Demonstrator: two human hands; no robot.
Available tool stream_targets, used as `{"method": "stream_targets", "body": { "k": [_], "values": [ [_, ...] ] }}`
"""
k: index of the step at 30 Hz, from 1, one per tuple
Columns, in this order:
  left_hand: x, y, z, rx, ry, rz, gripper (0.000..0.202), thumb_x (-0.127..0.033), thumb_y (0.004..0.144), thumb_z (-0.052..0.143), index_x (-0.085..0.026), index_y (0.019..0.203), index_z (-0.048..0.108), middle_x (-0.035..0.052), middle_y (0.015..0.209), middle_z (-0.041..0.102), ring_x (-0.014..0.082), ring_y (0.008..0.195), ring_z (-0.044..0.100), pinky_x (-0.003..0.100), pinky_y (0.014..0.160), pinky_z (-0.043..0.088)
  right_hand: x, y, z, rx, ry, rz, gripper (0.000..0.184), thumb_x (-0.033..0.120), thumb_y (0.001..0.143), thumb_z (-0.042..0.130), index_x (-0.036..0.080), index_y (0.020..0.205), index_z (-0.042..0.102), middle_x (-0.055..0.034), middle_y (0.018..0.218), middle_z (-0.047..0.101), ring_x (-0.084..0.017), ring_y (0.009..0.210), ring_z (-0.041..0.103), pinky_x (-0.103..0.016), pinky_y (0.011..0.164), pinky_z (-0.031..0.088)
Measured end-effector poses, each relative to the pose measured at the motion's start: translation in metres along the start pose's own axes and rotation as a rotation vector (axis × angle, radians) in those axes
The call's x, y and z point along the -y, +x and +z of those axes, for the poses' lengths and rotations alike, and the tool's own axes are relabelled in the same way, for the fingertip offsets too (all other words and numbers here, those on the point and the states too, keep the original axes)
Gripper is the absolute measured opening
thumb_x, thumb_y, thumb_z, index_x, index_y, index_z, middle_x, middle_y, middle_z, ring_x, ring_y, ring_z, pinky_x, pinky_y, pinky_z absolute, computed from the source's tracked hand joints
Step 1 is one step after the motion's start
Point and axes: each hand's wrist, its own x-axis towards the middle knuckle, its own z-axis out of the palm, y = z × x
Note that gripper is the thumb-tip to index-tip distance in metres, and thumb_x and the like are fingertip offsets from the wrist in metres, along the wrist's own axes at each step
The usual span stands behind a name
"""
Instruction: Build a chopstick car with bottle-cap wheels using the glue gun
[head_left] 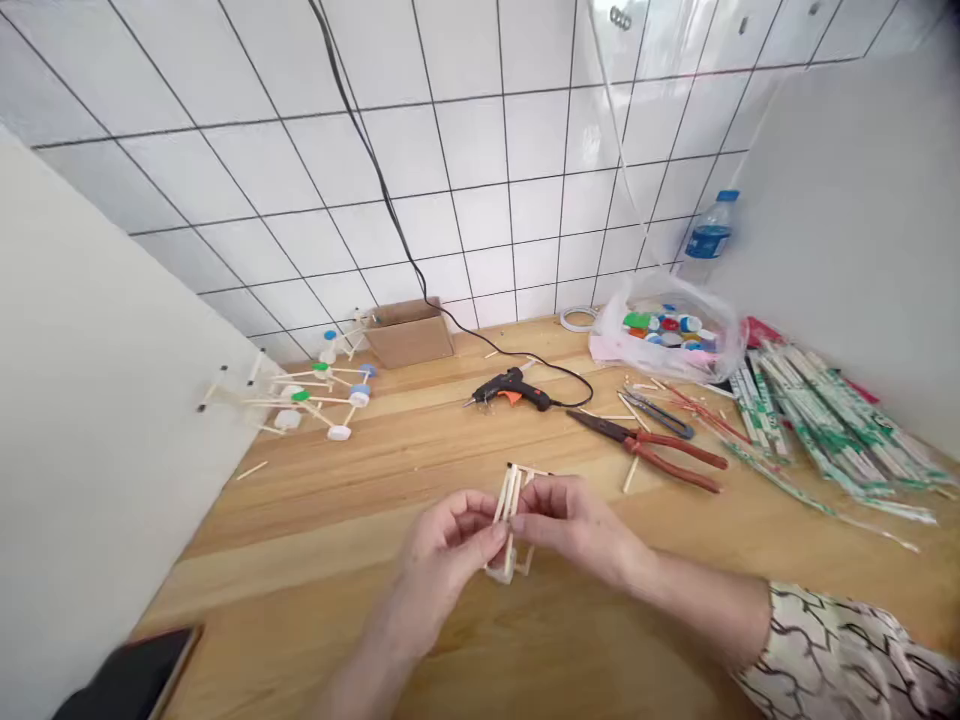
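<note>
Close to the table's front, my left hand (pixel 457 540) and my right hand (pixel 574 525) meet around a small frame of wooden sticks (pixel 510 500). Fingers and thumbs of both hands are closed on its sticks. Some sticks stand nearly upright, and dark bits show at the top corners. A whitish piece sits at the bottom of the frame. My fingers hide its middle. Beyond the hands lies a black glue gun (pixel 510 388) with an orange trigger, and to the right are red-handled pliers (pixel 649 448).
Stick models with bottle-cap wheels (pixel 339 432) stand at the left, near a cardboard box (pixel 411 340). At the right are a utility knife (pixel 660 413), a plastic bag of caps (pixel 664 345), packaged chopsticks (pixel 832 420) and a water bottle (pixel 709 240). A dark phone-like object (pixel 127 675) lies front left.
</note>
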Motion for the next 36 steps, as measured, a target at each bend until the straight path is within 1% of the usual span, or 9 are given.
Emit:
{"method": "stream_targets", "body": {
  "k": [7, 12, 14, 17, 22, 25, 29, 33, 36],
  "values": [
    [-0.002, 0.001, -0.004, -0.01, 0.005, -0.013, 0.022, -0.028, 0.068, 0.069, -0.011, 0.079, 0.062, 0.0011, 0.061, 0.064, 0.009, 0.054, 0.053, 0.019, 0.053, 0.041, 0.008, -0.002, -0.003, -0.073, -0.073, 0.002, 0.023, 0.036, 0.064, 0.064, 0.014, 0.064, 0.055, 0.0021, 0.059, 0.052, -0.008, 0.055, 0.043, -0.02, 0.052, 0.035],
    [-0.004, 0.003, -0.011, 0.046, 0.013, -0.027, 0.022, -0.03, 0.068, 0.069, -0.011, 0.074, 0.059, 0.0007, 0.057, 0.063, 0.0087, 0.052, 0.051, 0.02, 0.054, 0.04, 0.023, 0.005, -0.025, -0.177, -0.299, -0.072, 0.02, 0.034, 0.071, 0.056, 0.015, 0.066, 0.057, 0.0008, 0.061, 0.057, -0.01, 0.058, 0.049, -0.022, 0.056, 0.039],
    [-0.004, 0.004, -0.014, 0.061, 0.02, -0.029, 0.022, -0.03, 0.069, 0.069, -0.011, 0.073, 0.058, 0.0007, 0.056, 0.063, 0.0088, 0.052, 0.051, 0.02, 0.054, 0.039, 0.028, 0.018, -0.037, -0.229, -0.501, -0.121, 0.019, 0.032, 0.075, 0.052, 0.016, 0.068, 0.058, 0.0005, 0.062, 0.059, -0.01, 0.058, 0.051, -0.022, 0.057, 0.04],
    [-0.004, 0.005, -0.019, 0.073, 0.038, -0.047, 0.025, -0.032, 0.067, 0.07, -0.011, 0.073, 0.057, 0.0013, 0.056, 0.063, 0.0098, 0.052, 0.052, 0.021, 0.054, 0.039, 0.034, 0.049, -0.056, -0.362, -0.943, -0.158, 0.016, 0.027, 0.079, 0.048, 0.017, 0.076, 0.06, -0.0008, 0.074, 0.064, -0.011, 0.065, 0.056, -0.02, 0.059, 0.042],
    [-0.005, 0.008, -0.025, 0.1, 0.036, -0.064, 0.027, -0.035, 0.066, 0.07, -0.012, 0.072, 0.057, 0.0013, 0.057, 0.062, 0.0098, 0.052, 0.051, 0.022, 0.055, 0.039, 0.039, 0.109, -0.075, -0.463, -1.131, -0.096, 0.018, 0.021, 0.074, 0.053, 0.016, 0.089, 0.061, -0.0094, 0.098, 0.064, -0.021, 0.093, 0.056, -0.028, 0.074, 0.041],
    [-0.002, 0.009, -0.03, 0.108, 0.034, -0.065, 0.028, -0.036, 0.067, 0.07, -0.012, 0.073, 0.057, 0.0009, 0.059, 0.061, 0.0103, 0.053, 0.052, 0.023, 0.055, 0.04, 0.04, 0.129, -0.078, -0.447, -1.193, -0.006, 0.022, 0.02, 0.068, 0.06, 0.017, 0.09, 0.061, -0.0112, 0.096, 0.065, -0.025, 0.091, 0.058, -0.029, 0.071, 0.042],
    [0.0, 0.01, -0.033, 0.128, 0.044, -0.071, 0.027, -0.037, 0.068, 0.069, -0.013, 0.074, 0.058, 0.0011, 0.06, 0.061, 0.0111, 0.055, 0.052, 0.023, 0.055, 0.04, 0.042, 0.137, -0.072, -0.378, -1.203, 0.09, 0.017, 0.018, 0.063, 0.065, 0.017, 0.079, 0.062, -0.0096, 0.083, 0.067, -0.025, 0.081, 0.062, -0.029, 0.066, 0.043],
    [-0.004, 0.01, -0.031, 0.119, 0.029, -0.082, 0.028, -0.036, 0.066, 0.07, -0.013, 0.072, 0.056, 0.0004, 0.06, 0.06, 0.0109, 0.054, 0.052, 0.024, 0.055, 0.04, 0.044, 0.137, -0.064, -0.389, -1.142, 0.086, 0.014, 0.019, 0.066, 0.062, 0.017, 0.079, 0.058, -0.0097, 0.086, 0.066, -0.025, 0.084, 0.061, -0.029, 0.067, 0.043],
    [-0.008, 0.01, -0.03, 0.11, 0.021, -0.093, 0.031, -0.037, 0.062, 0.073, -0.013, 0.071, 0.057, -0.0003, 0.06, 0.058, 0.0112, 0.055, 0.053, 0.024, 0.054, 0.04, 0.048, 0.128, -0.061, -0.437, -1.046, 0.054, 0.019, 0.018, 0.069, 0.058, 0.016, 0.086, 0.052, -0.0086, 0.082, 0.064, -0.023, 0.078, 0.061, -0.027, 0.061, 0.044]
  ]
}}
